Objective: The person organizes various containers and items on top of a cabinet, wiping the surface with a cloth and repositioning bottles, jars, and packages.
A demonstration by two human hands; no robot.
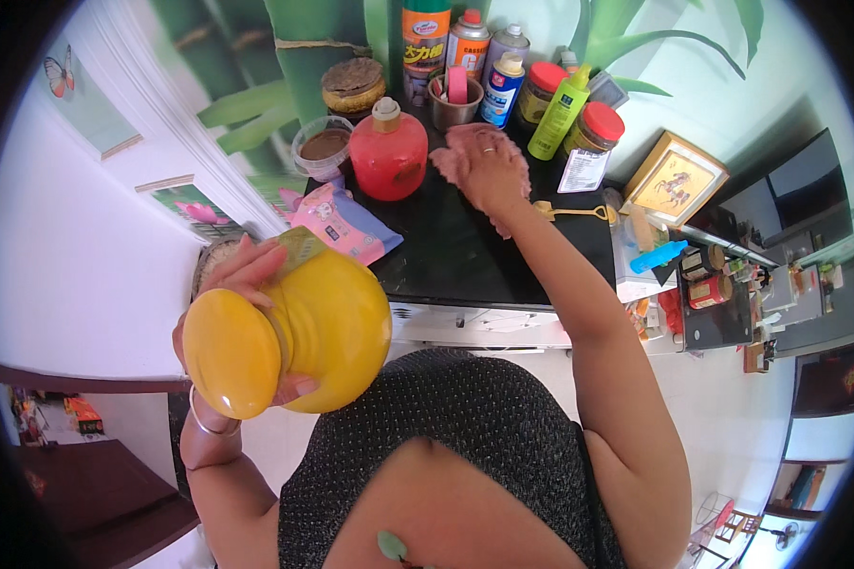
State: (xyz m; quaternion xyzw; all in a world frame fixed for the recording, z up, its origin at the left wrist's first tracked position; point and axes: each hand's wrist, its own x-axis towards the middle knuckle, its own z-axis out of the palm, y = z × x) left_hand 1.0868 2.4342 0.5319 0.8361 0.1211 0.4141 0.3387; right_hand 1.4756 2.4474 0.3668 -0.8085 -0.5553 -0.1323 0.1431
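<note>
My left hand [245,267] holds a glossy yellow jar [345,327] tilted in the air, left of my body and in front of the cabinet. The jar's domed yellow lid [231,355] faces me, and a label shows on its far side. Flat on a black cabinet top [462,267], my right hand [494,174] presses a fluffy pink cloth [459,142]. A red pump-type bottle [388,156] stands left of the cloth. Nearer the left edge lies a pink and lilac packet [345,220].
Behind the cloth stand several spray cans [466,43], a metal cup [455,107], a green bottle [559,117] and red-lidded jars [601,124]. A small yellow shovel [576,211] lies right of my forearm. A plastic tub [324,149] and framed picture [676,178] flank the top.
</note>
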